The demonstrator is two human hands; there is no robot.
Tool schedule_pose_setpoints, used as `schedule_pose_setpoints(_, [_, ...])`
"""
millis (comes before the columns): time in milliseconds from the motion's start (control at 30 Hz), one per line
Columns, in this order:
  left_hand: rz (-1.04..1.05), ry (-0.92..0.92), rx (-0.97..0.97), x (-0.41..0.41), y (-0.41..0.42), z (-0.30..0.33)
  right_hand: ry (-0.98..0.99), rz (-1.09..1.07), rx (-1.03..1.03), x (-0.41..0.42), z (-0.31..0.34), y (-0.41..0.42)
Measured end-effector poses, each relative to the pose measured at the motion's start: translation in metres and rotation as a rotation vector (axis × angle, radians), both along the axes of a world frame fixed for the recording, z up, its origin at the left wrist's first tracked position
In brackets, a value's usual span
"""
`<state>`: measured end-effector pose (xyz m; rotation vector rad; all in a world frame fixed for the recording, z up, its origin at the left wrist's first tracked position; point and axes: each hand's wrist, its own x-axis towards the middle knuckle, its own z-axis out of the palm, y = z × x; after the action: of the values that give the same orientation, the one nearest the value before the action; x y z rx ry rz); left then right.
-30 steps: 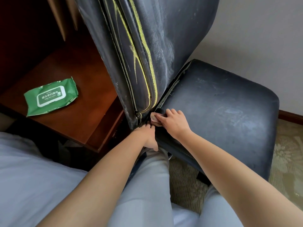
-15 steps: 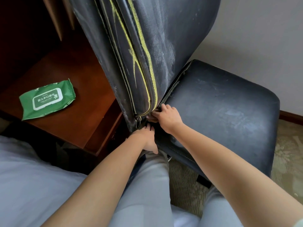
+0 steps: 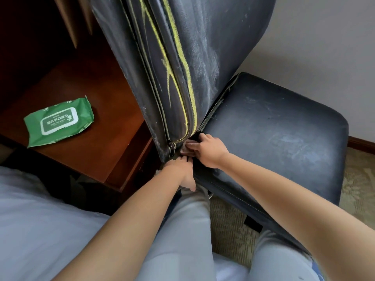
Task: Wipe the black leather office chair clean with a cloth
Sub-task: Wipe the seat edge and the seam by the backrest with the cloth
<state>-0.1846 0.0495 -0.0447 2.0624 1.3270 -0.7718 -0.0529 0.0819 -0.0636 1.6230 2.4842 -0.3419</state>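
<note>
A green pack of wet wipes [image 3: 58, 122] with a white label lies flat on the reddish-brown wooden surface [image 3: 105, 110]. A pale bedsheet [image 3: 36, 220] fills the lower left. Patterned beige carpet [image 3: 357, 191] meets a dark baseboard [image 3: 360, 143] under the plain wall [image 3: 324, 47].

Dusty black chair [image 3: 274, 134], pale cloth [image 3: 185, 148] at backrest-seat crease

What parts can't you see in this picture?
- Cloth: head view, mostly hidden under the right hand.
- Left hand: fingertips tucked behind the chair edge; its grip is unclear.
- Chair back top: cut off by the upper edge.
- Chair base: hidden under the seat.
- Wipes pack: small print too tiny to read.
</note>
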Motion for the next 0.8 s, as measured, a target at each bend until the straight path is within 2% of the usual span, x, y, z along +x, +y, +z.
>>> schedule_pose_setpoints(100, [-0.002,0.01,-0.005,0.001,0.001,-0.001,-0.092,-0.02,0.095,0.006,0.001,0.01])
schedule_pose_setpoints(233, [0.004,0.01,-0.011,-0.001,0.0,-0.001,-0.04,-0.298,0.086,-0.007,-0.002,0.017])
schedule_pose_setpoints(333, [0.013,0.005,-0.017,-0.002,-0.001,-0.001,0.048,-0.2,0.01,-0.011,-0.009,0.001])
schedule_pose_setpoints(433, [0.02,-0.005,-0.029,-0.001,0.002,-0.001,0.003,-0.092,0.035,0.004,-0.009,0.0])
schedule_pose_setpoints(500, [0.027,-0.013,-0.034,-0.002,0.002,-0.002,-0.049,-0.157,0.089,0.006,-0.007,0.009])
schedule_pose_setpoints(600, [0.05,-0.05,-0.028,-0.005,-0.001,-0.003,0.059,-0.293,0.001,-0.011,-0.006,0.007])
schedule_pose_setpoints(700, [0.084,-0.081,-0.025,-0.007,-0.004,-0.003,0.09,-0.168,-0.073,-0.015,-0.011,-0.006])
schedule_pose_setpoints(800, [0.139,-0.106,-0.073,-0.009,-0.009,-0.001,0.044,-0.191,-0.019,-0.006,-0.007,-0.001])
